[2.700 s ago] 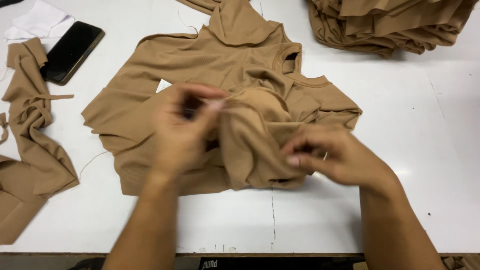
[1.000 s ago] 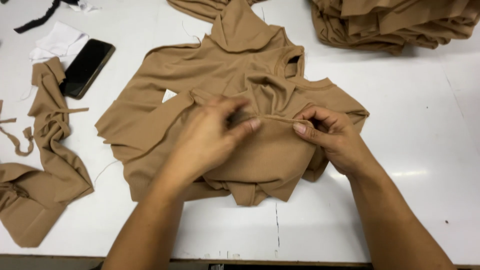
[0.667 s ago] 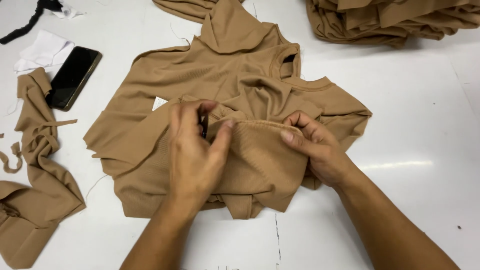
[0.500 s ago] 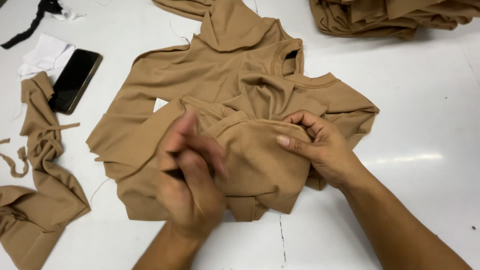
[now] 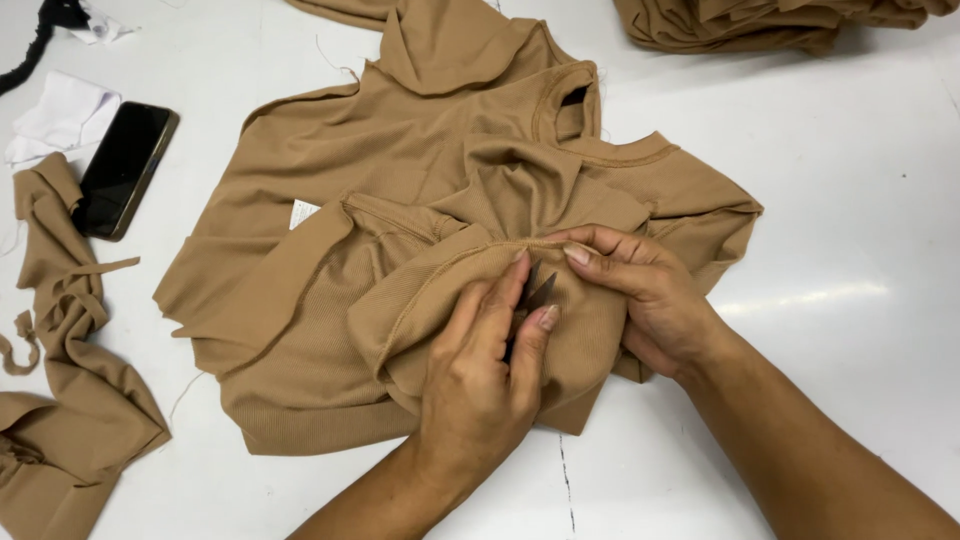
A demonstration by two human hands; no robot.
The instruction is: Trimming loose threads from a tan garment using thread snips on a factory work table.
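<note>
A tan ribbed knit top [image 5: 400,200] lies crumpled on a white table [image 5: 860,200]. My left hand [image 5: 480,385] rests on a folded part of it and holds small dark thread snips [image 5: 535,293], whose pointed blades stick out between my fingers at a stitched seam. My right hand [image 5: 645,295] pinches the same seam edge just right of the blades, thumb and fingers closed on the fabric. A small white label [image 5: 302,212] shows inside the garment.
A black phone [image 5: 125,170] lies at the left beside a white cloth piece [image 5: 60,115]. Tan fabric scraps [image 5: 65,400] trail down the left edge. A stack of folded tan garments [image 5: 770,20] sits at the top right. A black strip [image 5: 45,20] lies top left.
My left hand has moved up onto the folded fabric and brought the snips' blades to the seam. My right hand has stayed pinching the seam edge.
</note>
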